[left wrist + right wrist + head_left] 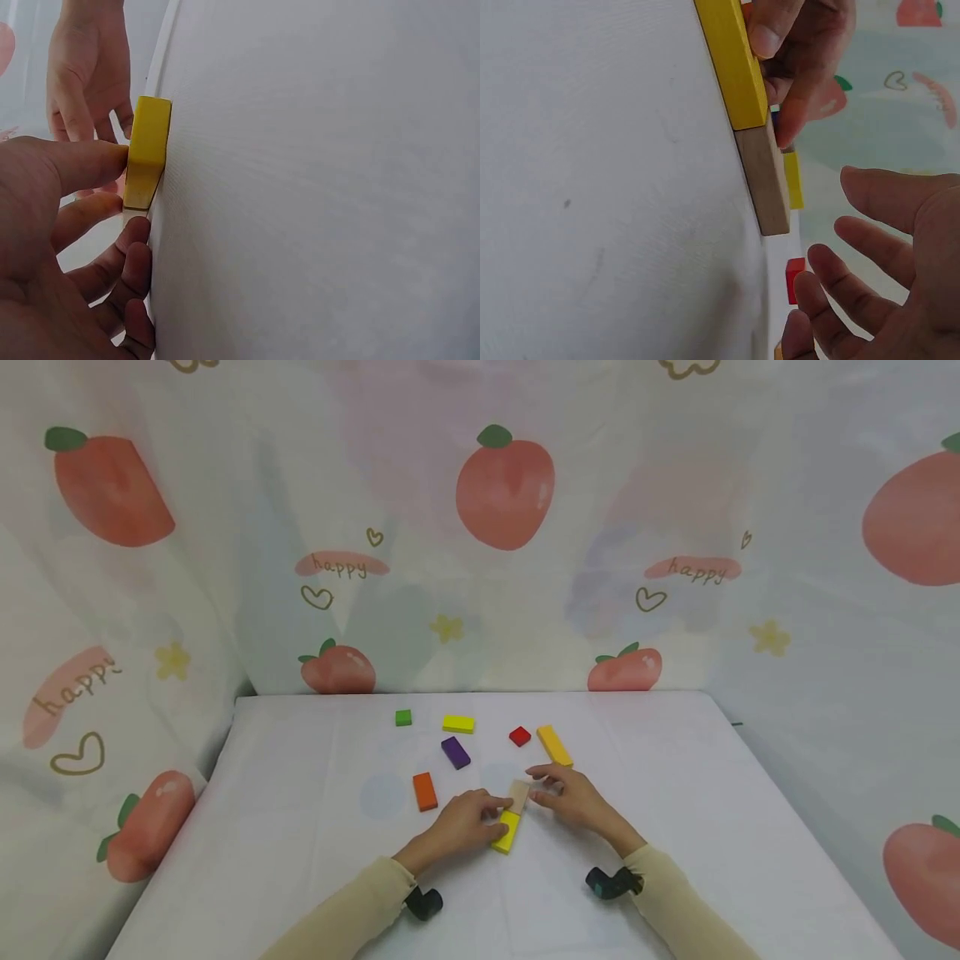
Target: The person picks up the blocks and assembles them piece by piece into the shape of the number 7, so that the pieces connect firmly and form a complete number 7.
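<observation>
A yellow block (507,835) and a plain wooden block (519,795) lie end to end on the white table, their ends touching in the right wrist view. My left hand (461,822) is over them from the left. Its thumb touches the yellow block (150,135) and its index finger touches the plain block near the joint. On the other side, my right hand (576,797) hovers beside the plain block (763,180). Its fingers are spread and loosely bent, with nothing between them.
Farther back lie an orange block (424,792), a purple block (455,752), a green block (403,717), another yellow block (458,724), a red block (520,737) and a long yellow-orange block (553,744). A fruit-printed curtain (420,527) hangs behind the table (300,843).
</observation>
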Motion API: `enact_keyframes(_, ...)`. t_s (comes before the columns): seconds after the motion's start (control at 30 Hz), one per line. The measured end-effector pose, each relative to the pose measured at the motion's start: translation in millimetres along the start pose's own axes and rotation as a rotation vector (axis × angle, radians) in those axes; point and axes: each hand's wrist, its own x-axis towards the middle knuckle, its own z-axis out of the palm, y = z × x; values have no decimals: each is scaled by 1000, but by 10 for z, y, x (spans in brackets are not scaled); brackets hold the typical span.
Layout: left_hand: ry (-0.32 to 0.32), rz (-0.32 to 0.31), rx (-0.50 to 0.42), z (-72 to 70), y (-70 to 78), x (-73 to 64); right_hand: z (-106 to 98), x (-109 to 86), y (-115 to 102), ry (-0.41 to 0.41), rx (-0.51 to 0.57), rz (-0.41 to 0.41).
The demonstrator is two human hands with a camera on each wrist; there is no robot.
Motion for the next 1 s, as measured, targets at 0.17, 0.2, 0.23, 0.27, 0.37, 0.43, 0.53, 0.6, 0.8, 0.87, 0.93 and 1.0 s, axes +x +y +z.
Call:
enact_keyframes(0.17,-6,15,-1,2,-12,-10,-123,-14,-46,13,11,-81)
enact_keyframes(0.2,-6,18,-1,1,-12,-13,-154,-17,-66,14,11,-93)
enact_keyframes(0.23,-6,21,-1,0,-11,-17,-184,-19,-83,17,11,-99)
enact_keyframes(0.27,-6,22,-1,-3,-10,-22,-216,-21,-101,21,10,-106)
enact_keyframes(0.37,-3,21,-4,-3,-5,-25,-309,-19,-142,42,8,-127)
enact_keyframes(0.43,-1,17,-4,-5,-3,-26,-366,-3,-149,52,5,-137)
enact_keyframes(0.53,1,9,-3,-10,-3,-25,-435,38,-140,73,-1,-139)
enact_keyframes(0.6,1,10,-3,-13,-2,-22,-472,72,-128,86,-10,-133)
enact_keyframes(0.8,4,14,-8,-21,-2,-13,-529,185,-80,120,-4,-82)
enact_keyframes(0.87,5,17,-10,-21,-4,-12,-534,222,-59,126,6,-63)
enact_keyframes(0.93,6,18,-7,-19,-6,-11,-532,258,-34,127,12,-44)
enact_keyframes(1.0,7,18,-7,-17,-6,-11,-524,293,-8,125,22,-27)
